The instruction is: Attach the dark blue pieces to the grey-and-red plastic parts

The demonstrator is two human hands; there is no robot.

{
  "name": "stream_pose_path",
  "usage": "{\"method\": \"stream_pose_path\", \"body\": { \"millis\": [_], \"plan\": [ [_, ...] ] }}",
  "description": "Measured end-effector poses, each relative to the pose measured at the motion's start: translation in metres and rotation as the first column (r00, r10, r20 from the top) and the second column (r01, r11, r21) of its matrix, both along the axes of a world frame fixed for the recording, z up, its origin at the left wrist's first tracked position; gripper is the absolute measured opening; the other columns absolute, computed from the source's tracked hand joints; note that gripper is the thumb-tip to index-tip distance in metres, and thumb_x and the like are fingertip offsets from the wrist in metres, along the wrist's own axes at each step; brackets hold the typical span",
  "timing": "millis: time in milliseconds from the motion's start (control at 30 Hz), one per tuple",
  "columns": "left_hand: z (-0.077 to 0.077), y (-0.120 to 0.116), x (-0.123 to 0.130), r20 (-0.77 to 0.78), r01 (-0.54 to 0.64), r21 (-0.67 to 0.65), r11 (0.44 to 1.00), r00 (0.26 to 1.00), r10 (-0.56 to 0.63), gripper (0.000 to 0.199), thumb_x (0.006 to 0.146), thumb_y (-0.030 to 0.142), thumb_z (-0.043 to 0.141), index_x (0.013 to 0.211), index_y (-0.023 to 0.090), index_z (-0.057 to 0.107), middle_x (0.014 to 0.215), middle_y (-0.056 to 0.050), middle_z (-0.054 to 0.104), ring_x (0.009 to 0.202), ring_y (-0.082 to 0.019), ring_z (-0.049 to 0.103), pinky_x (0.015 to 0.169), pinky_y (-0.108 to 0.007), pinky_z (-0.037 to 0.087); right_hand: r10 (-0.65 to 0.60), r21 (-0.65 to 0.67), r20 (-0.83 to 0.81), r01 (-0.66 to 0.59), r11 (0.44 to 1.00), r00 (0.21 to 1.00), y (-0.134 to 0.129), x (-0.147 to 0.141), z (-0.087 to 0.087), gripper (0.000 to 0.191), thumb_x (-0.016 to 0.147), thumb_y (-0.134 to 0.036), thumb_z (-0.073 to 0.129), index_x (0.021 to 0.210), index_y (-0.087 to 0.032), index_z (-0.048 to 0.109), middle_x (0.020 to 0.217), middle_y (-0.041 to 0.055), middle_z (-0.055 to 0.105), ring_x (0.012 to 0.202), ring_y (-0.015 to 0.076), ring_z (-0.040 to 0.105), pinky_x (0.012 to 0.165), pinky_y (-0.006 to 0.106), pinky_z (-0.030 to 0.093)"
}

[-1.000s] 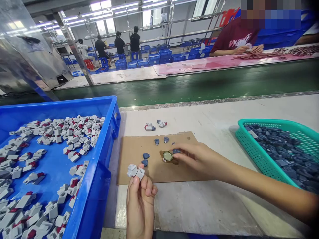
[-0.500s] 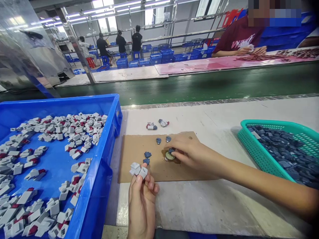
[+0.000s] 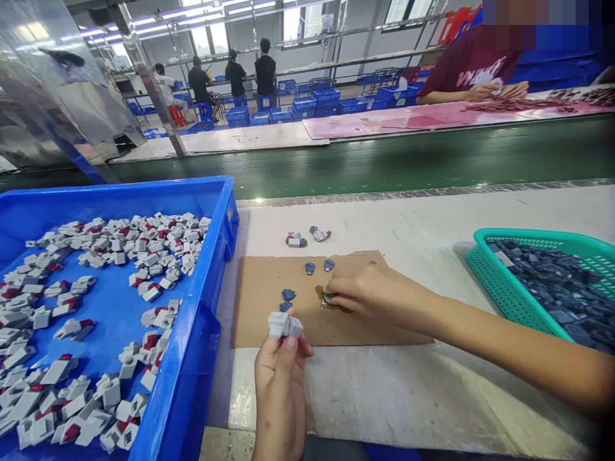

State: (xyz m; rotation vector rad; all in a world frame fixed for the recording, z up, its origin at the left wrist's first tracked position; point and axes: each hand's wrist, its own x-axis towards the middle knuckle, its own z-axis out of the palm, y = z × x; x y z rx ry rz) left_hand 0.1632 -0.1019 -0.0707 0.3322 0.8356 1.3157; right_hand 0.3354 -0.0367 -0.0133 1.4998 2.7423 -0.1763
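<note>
My left hand (image 3: 282,371) pinches a light grey plastic part (image 3: 283,324), blocky in shape, between thumb and fingers above the front edge of a cardboard sheet (image 3: 262,326). On the cardboard, my right hand (image 3: 368,288) has its fingertips closed at a small round dish (image 3: 327,299) with a brown wet stain around it. The small dark blue plastic piece in those fingers is now hidden by them. Loose dark blue pieces (image 3: 310,268) lie on the cardboard, two near the back and two (image 3: 287,295) just behind my left hand.
At left stands a blue bin (image 3: 192,346) of grey-and-red parts. A green basket (image 3: 500,288) with dark blue pieces is at right. Two assembled parts (image 3: 320,234) lie behind the cardboard. Beyond runs a green conveyor belt (image 3: 384,163), with a co-worker (image 3: 468,67) across it.
My right fingers have lowered and closed over the dish, hiding the blue piece. My left hand has turned the grey part and shifted slightly right; the whole view has shifted a little too.
</note>
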Motion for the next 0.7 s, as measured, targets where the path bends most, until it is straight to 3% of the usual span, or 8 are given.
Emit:
{"method": "stream_pose_path", "body": {
  "millis": [100,200,333,400,467,600,700],
  "plan": [
    [0.001,0.000,0.000,-0.017,0.036,0.016,0.999,0.999,-0.036,0.034,0.059,0.037,0.074,0.089,0.021,0.068,0.071,-0.001,0.061,0.063,-0.007,0.053,0.062,-0.015,0.045,-0.018,-0.015,0.078,0.019,1.000,0.997,0.001,-0.003,0.004,0.011,0.078,-0.011,0.051,0.070,-0.015,0.057,0.064,0.0009,0.056,0.049,0.0099,0.043,0.044,0.021,0.020],
    [0.005,-0.001,0.001,-0.059,0.036,0.019,0.999,0.998,-0.035,0.034,0.054,0.036,0.077,0.084,0.022,0.069,0.071,0.001,0.063,0.061,-0.005,0.054,0.063,-0.013,0.043,0.031,-0.077,0.041,-0.028,0.997,0.999,0.003,-0.005,0.010,0.011,0.077,-0.010,0.050,0.073,-0.016,0.058,0.070,0.0013,0.057,0.057,0.0107,0.048,0.047,0.020,0.023],
    [0.010,-0.004,0.004,-0.094,0.036,0.014,0.999,0.995,-0.035,0.033,0.050,0.036,0.079,0.078,0.021,0.069,0.068,0.002,0.064,0.062,-0.005,0.054,0.063,-0.012,0.042,-0.040,-0.130,0.062,0.048,0.990,0.997,0.005,-0.006,0.016,0.013,0.076,-0.009,0.049,0.069,-0.016,0.058,0.071,0.0022,0.057,0.061,0.0117,0.050,0.051,0.021,0.027],
    [0.011,-0.005,0.005,-0.103,0.044,0.012,0.999,0.994,-0.042,0.032,0.050,0.035,0.079,0.077,0.021,0.069,0.068,0.002,0.064,0.063,-0.005,0.055,0.062,-0.012,0.042,-0.063,-0.142,0.013,0.064,0.988,0.998,0.005,-0.005,0.016,0.012,0.076,-0.011,0.050,0.069,-0.016,0.059,0.071,0.0021,0.057,0.063,0.0121,0.050,0.053,0.022,0.029],
    [0.010,-0.004,0.006,-0.103,0.041,0.012,0.999,0.994,-0.039,0.032,0.050,0.035,0.079,0.078,0.022,0.069,0.069,0.002,0.065,0.062,-0.006,0.055,0.061,-0.013,0.042,-0.088,-0.165,-0.139,0.064,0.984,0.986,0.004,-0.002,0.014,0.009,0.075,-0.016,0.053,0.074,-0.018,0.061,0.071,0.0014,0.058,0.065,0.0121,0.050,0.056,0.022,0.032],
    [0.009,-0.003,0.005,-0.098,0.041,0.015,0.999,0.994,-0.039,0.030,0.051,0.034,0.078,0.077,0.023,0.069,0.067,0.002,0.064,0.058,-0.006,0.053,0.060,-0.015,0.042,-0.285,-0.347,-0.471,0.122,0.930,0.835,-0.006,0.004,0.011,0.022,0.073,-0.036,0.058,0.084,-0.017,0.063,0.063,0.0000,0.055,0.055,0.0092,0.047,0.052,0.021,0.034],
    [0.009,-0.003,0.006,-0.115,0.051,0.018,0.999,0.992,-0.049,0.030,0.052,0.034,0.078,0.077,0.022,0.068,0.069,0.002,0.065,0.059,-0.006,0.053,0.061,-0.015,0.041,-0.387,-0.462,-0.617,0.082,0.883,0.685,-0.015,0.003,0.013,0.032,0.070,-0.042,0.062,0.085,-0.015,0.061,0.063,0.0003,0.054,0.053,0.0078,0.046,0.048,0.019,0.035]
  ]
}}
